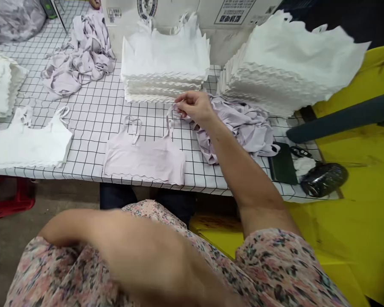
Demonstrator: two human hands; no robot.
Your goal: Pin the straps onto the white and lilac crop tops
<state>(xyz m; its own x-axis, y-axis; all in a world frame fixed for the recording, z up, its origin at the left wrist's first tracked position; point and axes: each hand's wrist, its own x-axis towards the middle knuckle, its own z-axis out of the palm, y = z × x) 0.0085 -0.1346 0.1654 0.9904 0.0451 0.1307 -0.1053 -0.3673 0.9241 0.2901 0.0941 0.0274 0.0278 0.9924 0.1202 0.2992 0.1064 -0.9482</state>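
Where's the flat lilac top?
In the head view, the lilac top lies flat at the table's front edge, between the white top and the lilac heap, below the right hand.

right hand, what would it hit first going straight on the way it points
Probably the stack of white tops, just ahead of the right hand, though the hand's height above the table is hard to judge from this view.

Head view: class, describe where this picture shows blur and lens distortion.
In the head view, the right hand looks slightly soft, the white camisole stack at upper right blurs along its top edge, the checked table's front edge bows from wide-angle distortion, and lighting stays even.
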